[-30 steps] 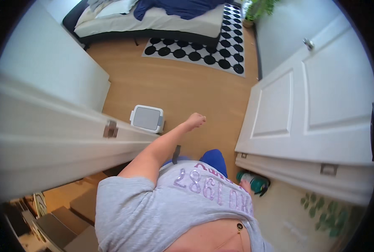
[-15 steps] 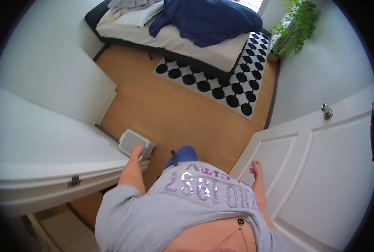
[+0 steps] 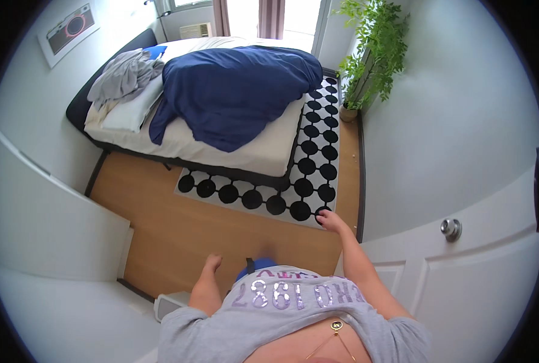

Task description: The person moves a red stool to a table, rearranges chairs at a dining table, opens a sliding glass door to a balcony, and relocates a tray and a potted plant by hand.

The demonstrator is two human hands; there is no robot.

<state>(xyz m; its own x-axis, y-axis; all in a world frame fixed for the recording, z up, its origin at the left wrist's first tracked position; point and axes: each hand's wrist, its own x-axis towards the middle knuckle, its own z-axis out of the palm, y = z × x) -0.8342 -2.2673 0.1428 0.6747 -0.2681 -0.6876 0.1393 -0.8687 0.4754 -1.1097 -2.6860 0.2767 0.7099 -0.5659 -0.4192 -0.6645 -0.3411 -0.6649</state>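
Note:
My left hand (image 3: 213,261) hangs low in front of my left hip over the wooden floor, its fingers curled in with nothing visible in them. My right hand (image 3: 328,221) reaches forward and to the right, loosely spread and holding nothing that I can see. Beyond it in the view lies the edge of a black-and-white circle-patterned rug (image 3: 252,198). A white and grey bin (image 3: 162,307) stands by the left wall, partly covered by my left sleeve.
Ahead is a bed (image 3: 239,158) with a navy blanket (image 3: 233,91), a white pillow (image 3: 133,112) and a crumpled grey cloth (image 3: 121,75). A leafy potted plant (image 3: 375,54) stands at the far right. To my right is a white door (image 3: 469,290) with a round knob (image 3: 451,229).
I have moved forward and the view has tilted up, bringing the window into sight. My right hand has swung forward; my left hand no longer appears over the bin.

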